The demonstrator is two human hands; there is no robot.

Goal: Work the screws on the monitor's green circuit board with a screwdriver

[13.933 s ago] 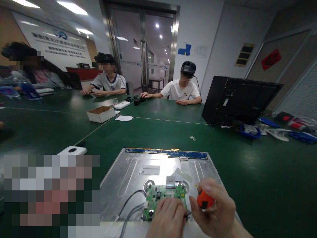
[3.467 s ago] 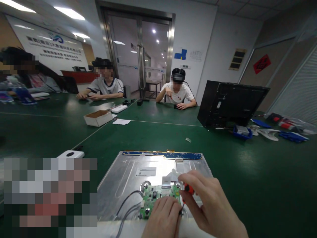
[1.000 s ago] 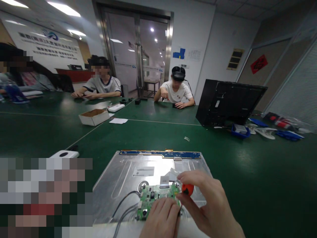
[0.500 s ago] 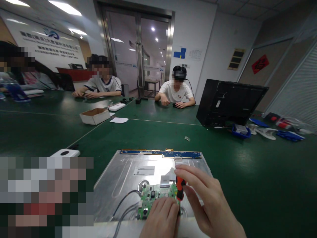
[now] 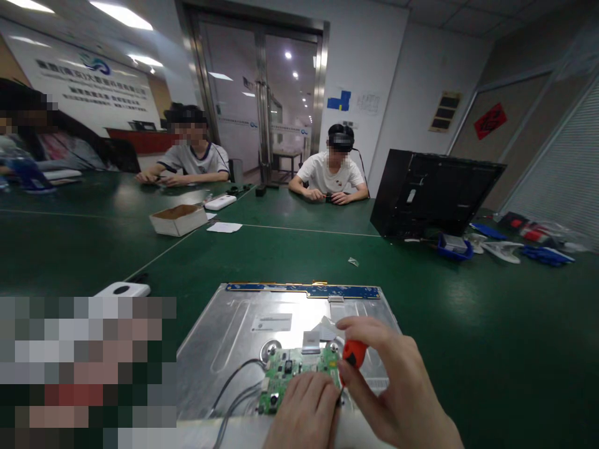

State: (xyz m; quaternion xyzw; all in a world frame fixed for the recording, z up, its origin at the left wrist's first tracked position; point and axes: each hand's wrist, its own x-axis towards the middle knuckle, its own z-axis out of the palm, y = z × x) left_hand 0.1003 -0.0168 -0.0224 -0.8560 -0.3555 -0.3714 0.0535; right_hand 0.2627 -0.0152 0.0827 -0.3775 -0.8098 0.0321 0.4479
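Observation:
A screwdriver with an orange-red and black handle is in my right hand, pinched between thumb and fingers. It leans to the right, its shaft running down to the lower right corner of a green circuit board. My left hand rests over the board's lower part, fingers bent and pressed together beside the shaft. Whatever is under those fingertips is hidden. The board sits on the silver metal back of a display panel. A flat ribbon cable and dark wires join it.
A blue strip board lines the panel's far edge. Beyond it are a plastic scrap, an open white box, and a black monitor with a blue tray by it. Several people sit around the green table.
The screwdriver handle has tipped over to the right, and my right fingers have curled further around it. My left hand stays put. Across the table, a person's raised hand has come down.

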